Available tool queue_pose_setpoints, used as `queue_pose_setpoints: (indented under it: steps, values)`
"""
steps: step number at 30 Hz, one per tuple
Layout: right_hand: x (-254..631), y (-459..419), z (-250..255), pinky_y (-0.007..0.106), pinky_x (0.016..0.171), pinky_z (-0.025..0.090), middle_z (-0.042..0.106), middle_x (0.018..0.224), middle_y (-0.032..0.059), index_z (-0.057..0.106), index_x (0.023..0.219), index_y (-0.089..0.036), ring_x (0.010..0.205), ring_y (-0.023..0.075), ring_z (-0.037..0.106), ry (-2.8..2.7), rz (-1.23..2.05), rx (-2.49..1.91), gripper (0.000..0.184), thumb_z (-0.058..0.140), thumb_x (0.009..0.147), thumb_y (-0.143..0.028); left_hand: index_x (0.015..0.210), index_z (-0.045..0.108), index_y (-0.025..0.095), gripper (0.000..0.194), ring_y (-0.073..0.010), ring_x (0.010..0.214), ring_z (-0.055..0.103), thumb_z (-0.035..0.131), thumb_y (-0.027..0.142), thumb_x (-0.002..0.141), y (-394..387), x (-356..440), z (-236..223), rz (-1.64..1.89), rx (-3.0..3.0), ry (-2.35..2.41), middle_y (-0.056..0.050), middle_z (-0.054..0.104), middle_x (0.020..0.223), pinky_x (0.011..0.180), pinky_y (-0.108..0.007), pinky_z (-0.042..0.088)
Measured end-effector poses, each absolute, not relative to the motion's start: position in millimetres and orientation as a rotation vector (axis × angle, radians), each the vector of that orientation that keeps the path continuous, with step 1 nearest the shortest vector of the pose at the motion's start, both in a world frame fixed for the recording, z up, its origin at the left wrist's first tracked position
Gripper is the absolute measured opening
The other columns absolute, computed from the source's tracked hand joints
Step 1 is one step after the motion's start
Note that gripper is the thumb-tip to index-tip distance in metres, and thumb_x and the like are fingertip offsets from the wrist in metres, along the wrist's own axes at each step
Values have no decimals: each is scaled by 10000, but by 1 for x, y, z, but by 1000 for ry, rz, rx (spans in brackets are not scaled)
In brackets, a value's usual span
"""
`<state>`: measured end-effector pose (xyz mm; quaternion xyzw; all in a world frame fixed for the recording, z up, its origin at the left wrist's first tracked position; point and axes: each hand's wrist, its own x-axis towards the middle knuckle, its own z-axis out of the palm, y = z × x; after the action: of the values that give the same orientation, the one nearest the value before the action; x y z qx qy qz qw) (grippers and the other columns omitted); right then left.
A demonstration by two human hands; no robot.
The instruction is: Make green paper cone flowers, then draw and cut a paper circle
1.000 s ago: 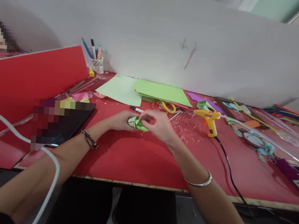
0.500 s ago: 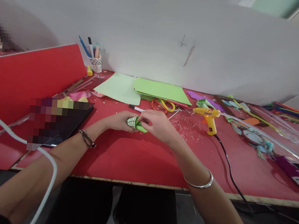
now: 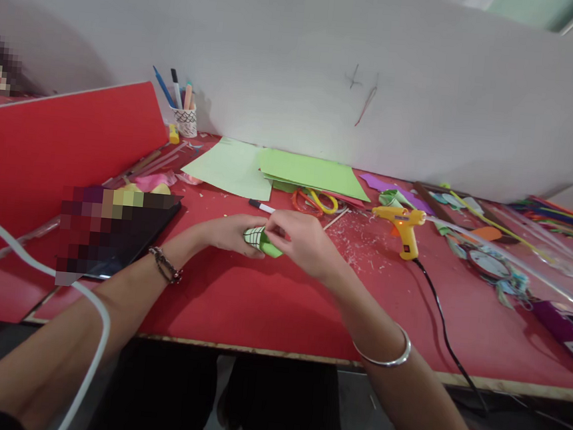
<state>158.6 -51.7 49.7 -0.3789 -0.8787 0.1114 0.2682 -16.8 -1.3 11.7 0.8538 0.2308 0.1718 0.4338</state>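
Between my hands, above the red tabletop (image 3: 258,306), is a small paper cup (image 3: 254,236) lying on its side, white with dark grid lines and green paper at its mouth. My left hand (image 3: 232,232) is wrapped round the cup from the left. The fingers of my right hand (image 3: 302,238) are bent and pinched at the green paper (image 3: 271,248) on the cup's right end; the fingertips are partly hidden. Just behind my hands lies a black-capped white marker (image 3: 261,206), its far end covered by my right hand.
Green paper sheets (image 3: 315,174) and scissors with yellow and orange handles (image 3: 325,202) lie behind. A yellow glue gun (image 3: 402,228) with a black cord stands right. A pen cup (image 3: 185,120) is at back left, a black tablet (image 3: 138,242) nearer. A white cable (image 3: 99,319) crosses my left forearm.
Both hands stay at the cup with almost the same grip. The right fingers have shifted very slightly at the green paper, and the whole view has moved a little.
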Motion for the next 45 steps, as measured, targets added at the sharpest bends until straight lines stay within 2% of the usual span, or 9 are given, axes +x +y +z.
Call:
queue_pose_setpoints:
  steps: [10, 15, 18, 21, 27, 32, 37, 45]
  values:
    - [156, -52, 46, 206, 565, 304, 517, 689, -15, 475, 750, -185, 618, 78, 440, -2294, 377, -997, 59, 428, 780, -167, 871, 584, 166, 288, -111, 671, 532, 652, 252, 605, -6, -16, 15, 416, 2171, 616, -6, 608, 791, 586, -208, 420]
    - [159, -49, 44, 207, 599, 347, 543, 691, -20, 494, 771, -184, 625, 77, 473, -2139, 495, -987, 44, 451, 763, -182, 943, 547, 158, 365, -129, 710, 535, 624, 335, 633, -5, -15, 17, 570, 2391, 764, -26, 601, 839, 603, -214, 405]
    - [162, -45, 42, 215, 615, 371, 561, 696, -14, 509, 772, -178, 644, 85, 501, -2026, 514, -1012, 44, 475, 746, -185, 881, 559, 159, 310, -113, 629, 510, 591, 375, 661, -5, -14, 18, 620, 2534, 962, -11, 588, 736, 546, -198, 361]
    - [163, -41, 39, 225, 622, 391, 569, 698, -7, 518, 765, -173, 649, 88, 516, -1946, 546, -1036, 44, 492, 735, -194, 800, 563, 150, 230, -92, 558, 475, 564, 348, 682, -7, -13, 18, 616, 2541, 995, 7, 558, 643, 508, -187, 326]
    - [162, -39, 38, 223, 600, 411, 562, 693, -6, 508, 761, -174, 626, 83, 521, -1848, 611, -985, 62, 486, 749, -231, 835, 550, 142, 229, -96, 598, 479, 561, 278, 651, -5, -11, 14, 646, 2380, 907, 17, 555, 678, 549, -194, 356]
    - [167, -40, 44, 222, 578, 411, 530, 679, -13, 479, 790, -179, 601, 75, 500, -1724, 576, -967, 150, 463, 781, -329, 796, 522, 145, 199, -87, 591, 434, 562, 263, 641, -2, -13, 12, 847, 2273, 982, 34, 503, 659, 541, -193, 344]
    - [169, -43, 46, 236, 629, 422, 537, 751, -9, 476, 862, -190, 642, 83, 507, -1944, 532, -889, 249, 573, 712, -364, 750, 491, 156, 179, -85, 587, 407, 567, 295, 667, 0, -14, 9, 967, 2275, 1001, 31, 474, 659, 535, -198, 329]
    - [163, -43, 40, 238, 654, 412, 535, 780, 1, 499, 794, -192, 677, 93, 507, -1990, 346, -840, 115, 519, 775, -304, 683, 449, 171, 168, -104, 605, 415, 572, 283, 684, 2, -13, 10, 1126, 2323, 1079, 16, 472, 655, 552, -224, 336]
